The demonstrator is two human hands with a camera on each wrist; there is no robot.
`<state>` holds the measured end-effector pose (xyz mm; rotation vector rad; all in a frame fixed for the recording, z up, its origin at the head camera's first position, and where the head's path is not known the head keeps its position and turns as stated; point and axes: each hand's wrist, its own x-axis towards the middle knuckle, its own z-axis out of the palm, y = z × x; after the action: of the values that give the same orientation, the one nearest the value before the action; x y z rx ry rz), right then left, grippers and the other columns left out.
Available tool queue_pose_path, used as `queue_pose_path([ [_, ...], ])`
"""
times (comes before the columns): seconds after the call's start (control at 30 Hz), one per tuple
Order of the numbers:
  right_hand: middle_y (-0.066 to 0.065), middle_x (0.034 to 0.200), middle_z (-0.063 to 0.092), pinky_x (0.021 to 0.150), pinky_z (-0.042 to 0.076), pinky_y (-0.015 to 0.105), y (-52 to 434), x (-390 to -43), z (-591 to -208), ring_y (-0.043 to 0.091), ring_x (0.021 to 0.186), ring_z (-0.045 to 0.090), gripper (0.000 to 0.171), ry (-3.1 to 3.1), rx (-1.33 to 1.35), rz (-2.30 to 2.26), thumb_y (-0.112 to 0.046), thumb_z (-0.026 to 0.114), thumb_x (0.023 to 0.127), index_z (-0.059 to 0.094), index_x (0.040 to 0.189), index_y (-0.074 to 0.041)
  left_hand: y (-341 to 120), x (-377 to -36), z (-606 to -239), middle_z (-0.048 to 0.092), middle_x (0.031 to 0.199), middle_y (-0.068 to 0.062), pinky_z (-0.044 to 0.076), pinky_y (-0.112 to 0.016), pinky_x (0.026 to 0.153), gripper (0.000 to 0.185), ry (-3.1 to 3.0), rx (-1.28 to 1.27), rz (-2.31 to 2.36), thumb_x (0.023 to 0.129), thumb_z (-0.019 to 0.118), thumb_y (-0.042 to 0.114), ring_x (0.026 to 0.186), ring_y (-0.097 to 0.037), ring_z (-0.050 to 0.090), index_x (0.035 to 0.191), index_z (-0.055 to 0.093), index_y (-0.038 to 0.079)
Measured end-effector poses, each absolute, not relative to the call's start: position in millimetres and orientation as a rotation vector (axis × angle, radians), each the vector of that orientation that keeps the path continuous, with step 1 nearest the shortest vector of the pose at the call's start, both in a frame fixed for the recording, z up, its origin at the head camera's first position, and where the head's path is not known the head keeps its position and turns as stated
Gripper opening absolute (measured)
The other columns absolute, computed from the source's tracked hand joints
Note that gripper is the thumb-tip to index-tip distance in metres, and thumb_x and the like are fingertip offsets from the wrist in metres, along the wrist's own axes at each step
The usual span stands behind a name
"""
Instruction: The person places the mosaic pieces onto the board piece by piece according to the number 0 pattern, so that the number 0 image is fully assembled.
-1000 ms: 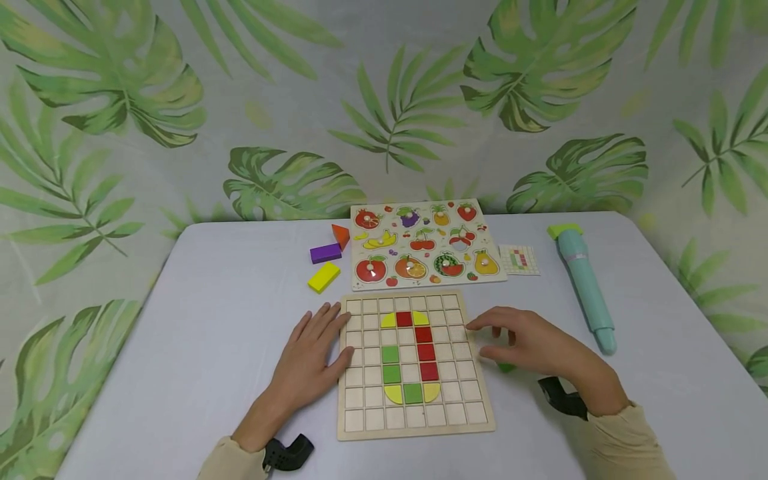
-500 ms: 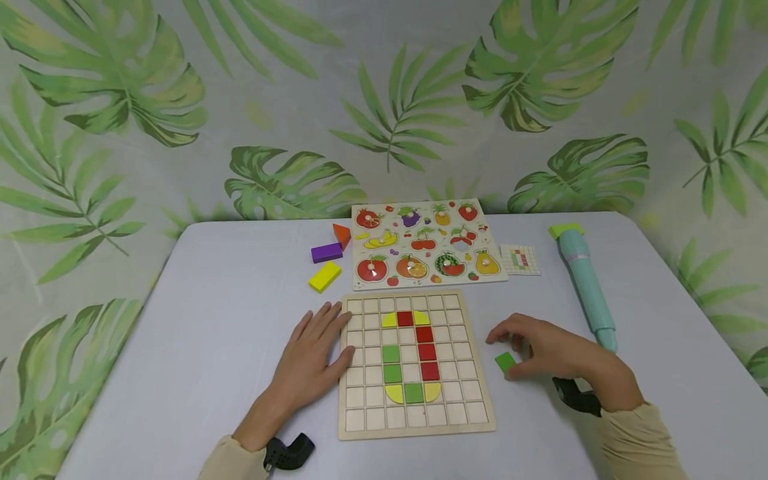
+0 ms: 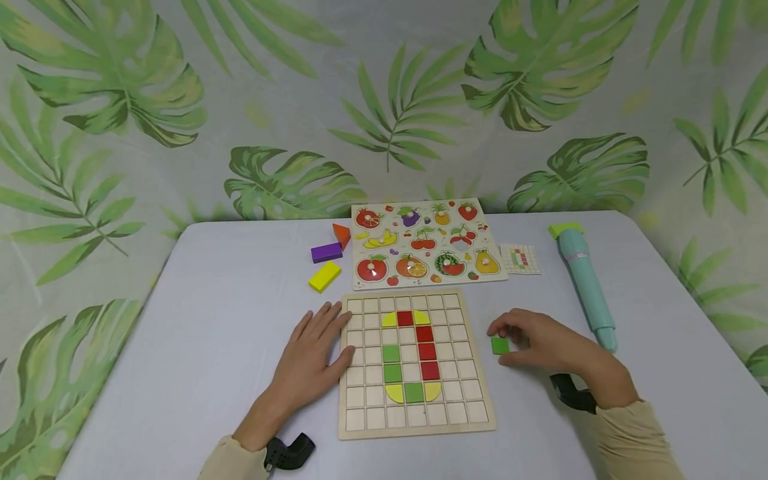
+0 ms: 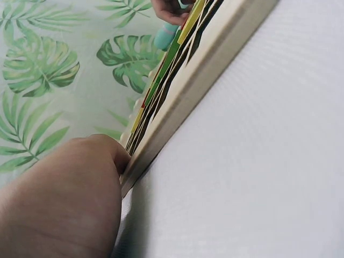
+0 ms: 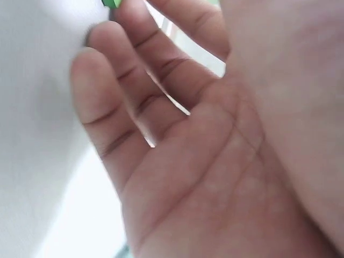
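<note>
A wooden grid board [image 3: 450,413] lies flat on the table with red, green and yellow tiles set in its cells as a rounded ring. My left hand [image 3: 315,350] rests along the board's left edge, fingers spread and thumb on the frame; in the left wrist view this hand [image 4: 70,188] touches the board's rim [image 4: 188,102]. Right of the board, my right hand [image 3: 543,343] has a loose green square tile [image 3: 500,345] between bent fingers and thumb. The right wrist view shows only a corner of the tile [image 5: 111,2] by the fingertips.
Behind the board lies a fruit peg puzzle [image 3: 429,245], with a small pattern card [image 3: 521,260] beside it. Purple [image 3: 327,253], yellow [image 3: 325,277] and orange [image 3: 341,235] blocks sit to its left. A teal microphone-shaped object [image 3: 587,287] lies far right, its end over a lime-green block [image 3: 557,230].
My right hand has drawn back from the board's edge to the green tile. The tile has shifted slightly away from me and turned square to the board. My left hand has stayed put.
</note>
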<state>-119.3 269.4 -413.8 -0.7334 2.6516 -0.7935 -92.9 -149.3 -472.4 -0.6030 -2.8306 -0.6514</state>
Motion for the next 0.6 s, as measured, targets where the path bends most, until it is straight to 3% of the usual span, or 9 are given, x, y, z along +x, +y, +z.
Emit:
queue_pose_path([
  [0.6, -0.011, 0.093, 0.063, 0.066, 0.05, 0.023, 265.3, -123.3, -413.0, 0.005, 0.079, 0.056, 0.027, 2.721, -0.756, -0.812, -0.013, 0.081, 0.088, 0.071, 0.113, -0.017, -149.5, -93.0, -474.9, 0.043, 0.162, -0.011, 0.021, -0.053, 0.128, 0.06, -2.837, -0.593, -0.665, 0.098, 0.064, 0.036, 0.154, -0.03, 0.033, 0.15, 0.053, 0.011],
])
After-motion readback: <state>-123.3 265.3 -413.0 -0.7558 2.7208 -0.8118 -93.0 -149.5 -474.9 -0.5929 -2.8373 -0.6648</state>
